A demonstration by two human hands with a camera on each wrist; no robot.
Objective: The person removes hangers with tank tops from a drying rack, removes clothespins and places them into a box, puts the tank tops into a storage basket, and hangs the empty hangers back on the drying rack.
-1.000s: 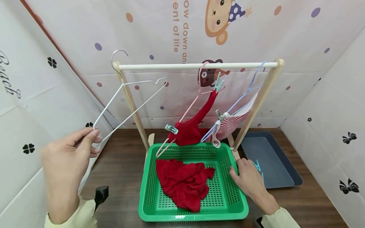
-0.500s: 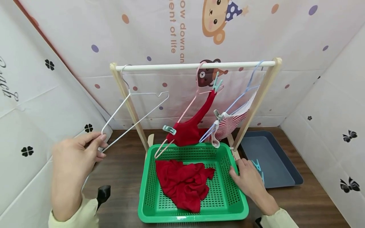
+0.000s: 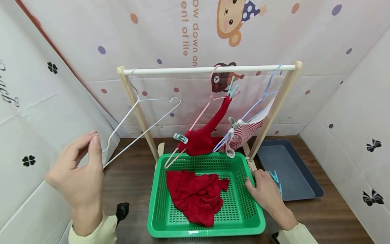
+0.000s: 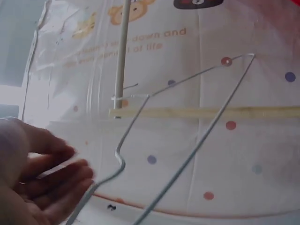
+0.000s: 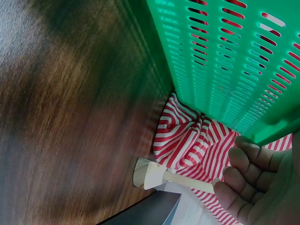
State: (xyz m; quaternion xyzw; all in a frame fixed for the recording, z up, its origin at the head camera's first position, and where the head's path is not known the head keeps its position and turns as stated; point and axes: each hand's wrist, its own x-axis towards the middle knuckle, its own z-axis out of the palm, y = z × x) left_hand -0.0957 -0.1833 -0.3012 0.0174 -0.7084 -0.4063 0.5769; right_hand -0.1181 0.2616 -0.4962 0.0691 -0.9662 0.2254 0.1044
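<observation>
A white hanger (image 3: 143,130) hangs by its metal hook from the left end of the white rod (image 3: 179,71). My left hand (image 3: 80,169) is left of the hanger, apart from it, thumb and index finger close together and holding nothing; the left wrist view shows its fingers (image 4: 61,183) loosely bent beside the wire. My right hand (image 3: 266,189) rests at the right rim of the green basket (image 3: 207,232), thumb toward the inside. The right wrist view shows its relaxed fingers (image 5: 243,185) outside the basket. Crumpled red cloth (image 3: 198,196) lies in the basket.
A red garment (image 3: 201,140) is clipped to a pink hanger (image 3: 201,120) mid-rod. A red-and-white striped garment (image 3: 246,134) hangs on a blue hanger (image 3: 268,93) at the right. A grey tray (image 3: 292,169) with light-blue clips (image 3: 275,179) stands right of the basket.
My left hand brought the white hanger down and right onto the rod, then let go and drew back left. My right hand has stayed at the basket's rim.
</observation>
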